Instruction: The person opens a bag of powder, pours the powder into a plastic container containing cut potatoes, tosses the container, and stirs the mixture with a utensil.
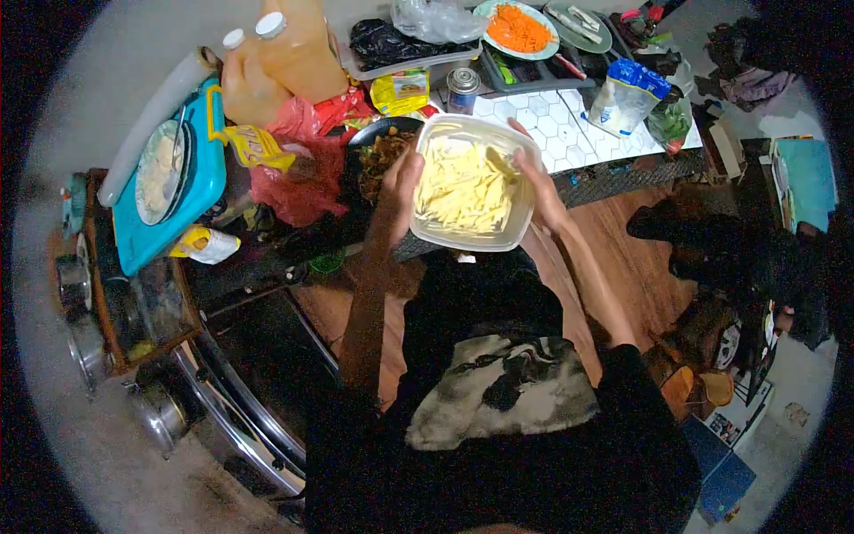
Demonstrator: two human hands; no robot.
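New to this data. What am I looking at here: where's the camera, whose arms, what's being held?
There is no machine here. It is one picture from a camera worn on a person's head, looking down with a fisheye lens, so the edges curve. The two bare arms belong to the wearer.

The left hand and right hand each grip a side of a clear plastic container filled with pale potato sticks.

Beyond it lies a crowded counter: a dark bowl of browned food, two juice bottles, a red plastic bag, a small can, a plate of grated carrot and a teal tray bearing a plate. The floor below is wood.
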